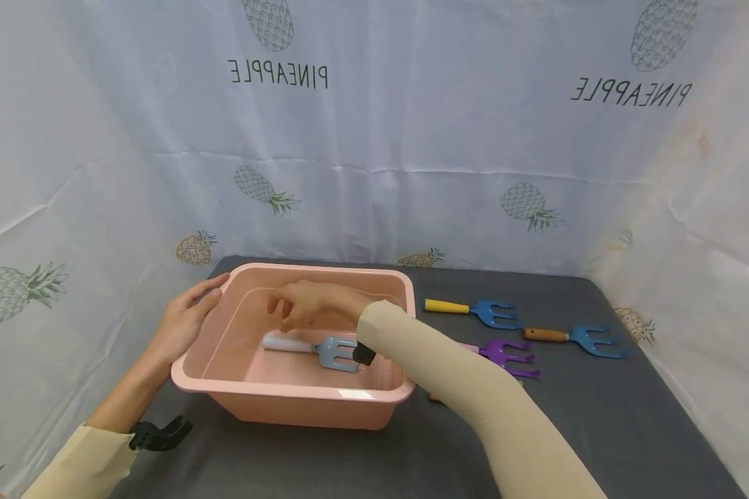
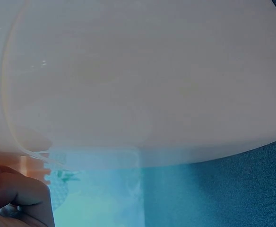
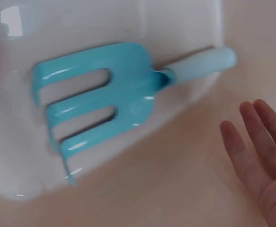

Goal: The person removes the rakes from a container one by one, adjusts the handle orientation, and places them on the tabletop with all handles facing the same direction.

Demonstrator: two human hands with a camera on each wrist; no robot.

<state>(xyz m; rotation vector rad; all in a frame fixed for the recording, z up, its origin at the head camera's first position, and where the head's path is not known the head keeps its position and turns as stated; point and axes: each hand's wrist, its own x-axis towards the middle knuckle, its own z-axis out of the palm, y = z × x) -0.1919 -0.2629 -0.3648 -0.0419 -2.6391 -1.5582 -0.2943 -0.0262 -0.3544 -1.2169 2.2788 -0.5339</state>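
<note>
A pink plastic basin [image 1: 287, 391] stands on the dark tabletop. My left hand [image 1: 184, 319] grips its left rim; in the left wrist view the curled fingers [image 2: 22, 194] show at the rim, beside the basin's large pale outer wall. Inside the basin lies a hand fork [image 1: 336, 353] with a light blue head and a pale handle. Over the fork's handle end, within the basin, hovers my right hand [image 1: 302, 301], holding nothing. The right wrist view shows its spread fingers [image 3: 258, 149] apart from the fork's handle [image 3: 202, 66].
Right of the basin lie a blue fork with a yellow handle [image 1: 446, 306], a purple fork [image 1: 505, 355] and a blue fork with a wooden handle [image 1: 546, 335]. The right sleeve [image 1: 449, 374] partly covers things there. Pineapple-print cloth [image 1: 374, 125] surrounds the table.
</note>
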